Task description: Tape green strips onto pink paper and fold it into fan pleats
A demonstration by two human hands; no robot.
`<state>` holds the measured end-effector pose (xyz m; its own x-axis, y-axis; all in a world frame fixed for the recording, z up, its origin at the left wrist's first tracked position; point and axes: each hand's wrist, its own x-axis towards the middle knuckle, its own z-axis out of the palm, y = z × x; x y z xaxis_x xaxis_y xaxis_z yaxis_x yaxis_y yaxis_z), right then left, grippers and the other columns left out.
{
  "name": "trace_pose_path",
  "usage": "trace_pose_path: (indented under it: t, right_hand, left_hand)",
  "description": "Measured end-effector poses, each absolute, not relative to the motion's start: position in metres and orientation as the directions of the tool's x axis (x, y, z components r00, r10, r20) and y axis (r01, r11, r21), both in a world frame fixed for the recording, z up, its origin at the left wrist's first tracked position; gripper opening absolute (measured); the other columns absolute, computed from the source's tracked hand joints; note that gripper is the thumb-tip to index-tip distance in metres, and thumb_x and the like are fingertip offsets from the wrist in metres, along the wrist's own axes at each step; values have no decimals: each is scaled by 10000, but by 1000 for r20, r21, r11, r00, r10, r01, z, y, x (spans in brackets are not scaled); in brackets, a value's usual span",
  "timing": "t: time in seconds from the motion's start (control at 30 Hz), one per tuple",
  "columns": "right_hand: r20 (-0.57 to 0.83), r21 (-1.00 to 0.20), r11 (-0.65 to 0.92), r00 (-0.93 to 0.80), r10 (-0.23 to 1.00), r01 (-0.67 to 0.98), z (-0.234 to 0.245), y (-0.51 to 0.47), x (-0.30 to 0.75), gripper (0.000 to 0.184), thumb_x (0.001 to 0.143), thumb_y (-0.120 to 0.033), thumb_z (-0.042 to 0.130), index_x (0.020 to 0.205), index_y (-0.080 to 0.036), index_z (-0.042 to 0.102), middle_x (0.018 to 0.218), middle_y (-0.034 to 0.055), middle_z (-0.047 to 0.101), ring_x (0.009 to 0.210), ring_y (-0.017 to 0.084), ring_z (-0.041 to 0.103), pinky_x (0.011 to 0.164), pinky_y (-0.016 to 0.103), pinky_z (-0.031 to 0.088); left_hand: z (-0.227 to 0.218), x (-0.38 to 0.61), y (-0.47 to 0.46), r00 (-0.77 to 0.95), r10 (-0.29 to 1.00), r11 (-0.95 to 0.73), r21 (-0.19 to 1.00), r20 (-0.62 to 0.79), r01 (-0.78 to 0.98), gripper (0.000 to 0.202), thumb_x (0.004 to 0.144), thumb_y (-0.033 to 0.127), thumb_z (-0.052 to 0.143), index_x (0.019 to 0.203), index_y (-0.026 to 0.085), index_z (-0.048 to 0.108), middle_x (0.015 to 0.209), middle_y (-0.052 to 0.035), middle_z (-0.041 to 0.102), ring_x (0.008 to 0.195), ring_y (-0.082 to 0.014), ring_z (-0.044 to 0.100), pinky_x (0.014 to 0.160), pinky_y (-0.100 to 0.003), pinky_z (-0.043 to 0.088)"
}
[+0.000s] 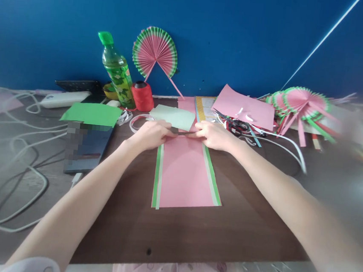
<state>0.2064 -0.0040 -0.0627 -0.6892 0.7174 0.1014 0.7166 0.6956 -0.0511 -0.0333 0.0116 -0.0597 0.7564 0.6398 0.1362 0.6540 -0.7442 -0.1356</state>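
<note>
A pink sheet of paper [182, 174] lies on the dark brown table, with green and pale green strips along its left and right sides. My left hand [155, 132] is closed on the far left corner, fingers pressed together at the edge. At the far right corner my right hand [214, 135] pinches the same edge. Between the fingertips this far edge looks raised or folded; a narrow dark band there is too small to make out. Just beyond my hands lies a pale green sheet [173, 117].
A green-capped bottle [118, 72], a red spool [142, 96] and a round pink-green paper fan [156, 50] stand by the blue wall. More fans [303, 103] lie at right. A dark phone [92, 151], green paper [92, 113] and white cables [41, 178] occupy the left.
</note>
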Motion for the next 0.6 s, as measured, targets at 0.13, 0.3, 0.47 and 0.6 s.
trace_pose_path:
  t: [0.13,0.3,0.47,0.6]
  right_hand:
    - [136,6,712,-706,695,703,-66,-8,207,506,759,-1,405,1110,-278,641,819,60,538,793,172,432,542,270,251]
    - [153,87,706,-710,688,703,-69,-15,205,522,808,6,360,1172,-279,603,831,63,566,769,173,421,583,279,277]
    - [157,143,657,-672,724,741,-67,-28,201,541,792,33,354,1171,-260,605,840,69,592,773,175,442,560,285,269]
    - [170,131,622,-636,753,772,-67,-34,201,519,769,15,391,1166,-245,602,873,58,612,827,181,482,543,278,279]
  left_hand:
    - [-64,-34,8,765,616,-749,-164,187,642,362,805,120,452,1045,284,669,764,-31,572,797,-155,529,638,-261,355]
    - [-62,-32,-5,797,575,-738,-302,186,603,343,897,172,362,1072,240,649,754,-61,574,782,-185,514,641,-308,340]
    - [-60,-27,-23,727,673,-642,-381,136,665,394,932,192,268,1145,206,600,797,-84,582,746,-195,524,574,-312,325]
    - [-62,-25,-31,684,724,-596,-419,89,685,431,898,119,295,1265,223,496,857,-97,575,737,-189,542,513,-290,299]
